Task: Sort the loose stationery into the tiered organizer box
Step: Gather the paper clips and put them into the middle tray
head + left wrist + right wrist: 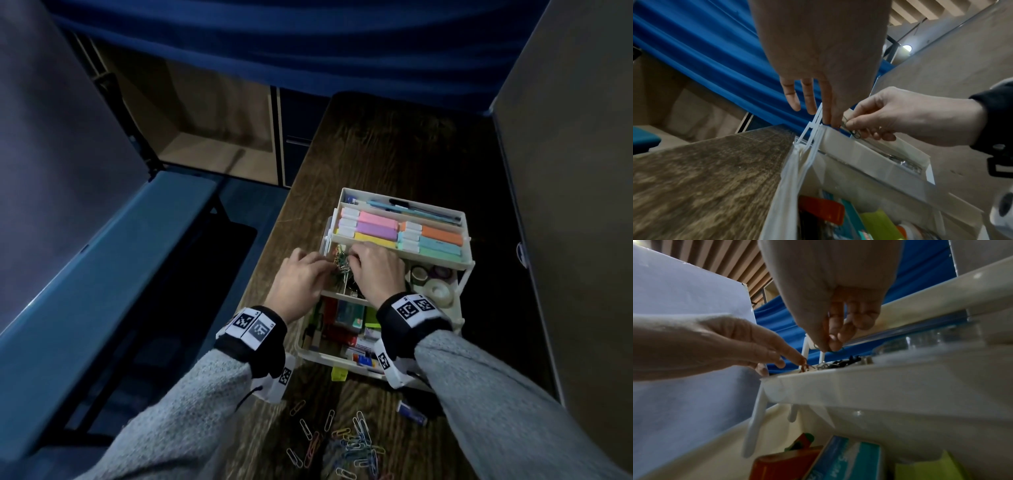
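The white tiered organizer box [459, 274] stands open on the wooden table. Highlighters fill its top tier and tape rolls [433, 277] sit in the middle tier's right part. Both hands hover over the middle tier's left compartment, which holds a heap of coloured paper clips [342, 269]. My right hand [354, 262] pinches a green paper clip [835, 350] between thumb and forefinger just above the heap. My left hand [323, 270] reaches in with straight fingers, its fingertip [800, 359] touching an orange clip [803, 367]. More loose paper clips [346, 443] lie on the table near me.
A blue-and-white eraser [412, 411] and a small yellow-green block [339, 373] lie on the table in front of the box. The bottom tier [308, 353] holds boxes and note pads. A brown panel [565, 205] stands at the right; the table edge [270, 240] runs along the left.
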`<state>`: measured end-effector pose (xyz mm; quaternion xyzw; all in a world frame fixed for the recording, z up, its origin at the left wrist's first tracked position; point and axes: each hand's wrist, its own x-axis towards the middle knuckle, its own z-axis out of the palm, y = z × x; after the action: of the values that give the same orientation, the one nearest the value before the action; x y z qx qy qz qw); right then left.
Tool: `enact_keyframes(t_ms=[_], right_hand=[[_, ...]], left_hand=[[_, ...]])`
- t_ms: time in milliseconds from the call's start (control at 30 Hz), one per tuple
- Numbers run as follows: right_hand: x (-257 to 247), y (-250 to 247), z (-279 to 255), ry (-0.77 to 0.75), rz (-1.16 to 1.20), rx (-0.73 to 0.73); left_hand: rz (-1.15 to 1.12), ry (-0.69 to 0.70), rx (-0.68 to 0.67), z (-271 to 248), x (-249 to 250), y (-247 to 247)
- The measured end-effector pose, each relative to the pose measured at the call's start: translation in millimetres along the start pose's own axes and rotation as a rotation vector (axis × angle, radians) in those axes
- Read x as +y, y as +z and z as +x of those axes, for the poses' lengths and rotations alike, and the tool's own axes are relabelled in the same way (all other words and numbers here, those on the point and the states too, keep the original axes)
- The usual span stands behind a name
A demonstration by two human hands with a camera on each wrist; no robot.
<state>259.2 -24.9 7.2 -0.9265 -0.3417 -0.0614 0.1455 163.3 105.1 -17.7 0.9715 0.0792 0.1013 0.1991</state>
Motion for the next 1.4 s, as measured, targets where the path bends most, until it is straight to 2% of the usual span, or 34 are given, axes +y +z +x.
enact_keyframes(t_ms=[67, 167, 267, 367, 400, 467, 533, 600, 667, 733, 767, 967, 1067, 1167, 1233, 1300, 1333, 1400], right_hand=[[-3.2, -1.5, 1.1, -0.024, 0.008, 0.02], [-8.6, -2.6, 4.1, -0.028, -0.012, -0.055], [-11.8, -6.6, -2.9, -0.053, 0.014, -0.157], [-11.5, -15.5, -29.8, -0.063, 0.093, -0.095], [-11.0, -17.3, -45.2, -0.072, 0.154, -0.059], [-10.1, -15.8, -87.0, -0.108, 0.318, -0.077], [-5.7, -6.1, -137.5, -0.141, 0.405, -0.252], [4.4, 9.1, -182.6, -0.105, 0.324, -0.476], [17.6, 24.2, -214.7, 0.071, 0.203, -0.685], [26.0, 33.5, -234.1, 0.234, 0.157, -0.788], [25.0, 36.6, -241.8, 0.255, 0.16, -0.806], [1.8, 51.9, -284.6, 0.05, 0.259, -0.729], [11.2, 44.9, -289.2, 0.129, 0.387, -0.674], [32.7, 30.1, -288.7, 0.284, 0.314, -0.591], [41.9, 23.7, -293.2, 0.313, 0.245, -0.647], [38.4, 24.7, -299.6, 0.253, 0.237, -0.734], [32.2, 27.7, -301.4, 0.216, 0.267, -0.746], [16.4, 36.1, -299.9, 0.155, 0.337, -0.72]], left_hand=[[-0.091, -0.054, 0.09, -8.9, 0.0, -2.6], [-0.215, -0.16, 0.202, -33.2, 3.7, -4.5], [-0.246, -0.201, 0.192, -65.3, 8.4, -3.4], [-0.247, -0.244, 0.181, -106.8, 6.8, 5.5], [-0.24, -0.261, 0.145, -122.8, 4.7, 10.9], [-0.223, -0.304, -0.022, -155.4, -1.2, 25.5], [-0.156, -0.35, -0.272, -184.4, -4.3, 41.1], [-0.066, -0.342, -0.443, -204.3, -2.0, 52.6], [-0.025, -0.293, -0.49, -213.6, 7.2, 61.1], [-0.006, -0.242, -0.51, -216.7, 19.5, 68.8], [-0.003, -0.223, -0.522, -217.4, 25.4, 72.2], [-0.132, -0.193, -0.5, -221.7, 56.5, 86.3], [-0.25, -0.22, -0.487, -221.6, 61.9, 84.6], [-0.324, -0.273, -0.431, -221.9, 56.8, 74.9], [-0.274, -0.311, -0.345, -223.3, 48.2, 66.3], [-0.223, -0.362, -0.301, -226.4, 39.5, 58.3], [-0.203, -0.382, -0.327, -227.9, 36.2, 55.8], [-0.178, -0.399, -0.466, -231.7, 34.0, 54.7]])
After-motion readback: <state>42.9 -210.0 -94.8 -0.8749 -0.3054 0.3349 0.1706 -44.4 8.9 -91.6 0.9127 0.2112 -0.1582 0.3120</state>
